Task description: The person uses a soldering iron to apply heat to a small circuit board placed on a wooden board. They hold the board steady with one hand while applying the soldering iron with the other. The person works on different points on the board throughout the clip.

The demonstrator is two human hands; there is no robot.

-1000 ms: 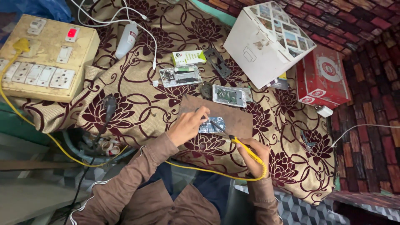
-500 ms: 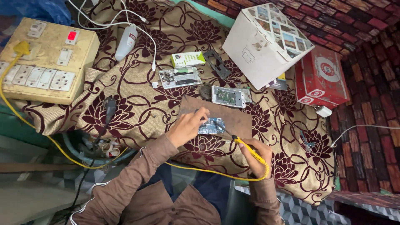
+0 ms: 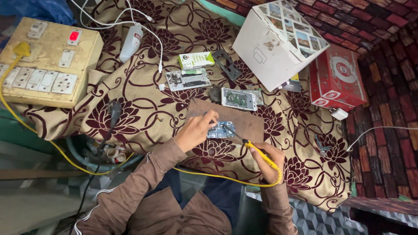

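— On the brown board (image 3: 235,119), at the middle of the flowered cloth (image 3: 143,104), what is lying there?

— A small circuit board (image 3: 221,129) is lying flat on it, and the left hand (image 3: 197,130) is pressing down on its near-left edge, fingers curled over it. I cannot tell whether the fingers are pinching it or only pinning it.

— And the other hand?

— The right hand (image 3: 266,157) is closing fully around the yellow handle of a soldering iron (image 3: 250,146), and the dark tip is reaching onto the circuit board. A yellow cord (image 3: 217,177) is trailing from the handle across the person's lap.

— How far along is the work looking?

— Midway, as I am judging it: the tip is at the board, nothing is being lifted away, and two opened phones (image 3: 188,79) (image 3: 238,98) are sitting just beyond the brown board with their insides showing, so those are looking unfinished.

— What else is lying around?

— A white box (image 3: 278,41) and a red box (image 3: 337,78) are sitting to the far right, a switchboard (image 3: 43,61) with its red lamp glowing is sitting at the far left, and a white tube (image 3: 130,41) is lying beside it.
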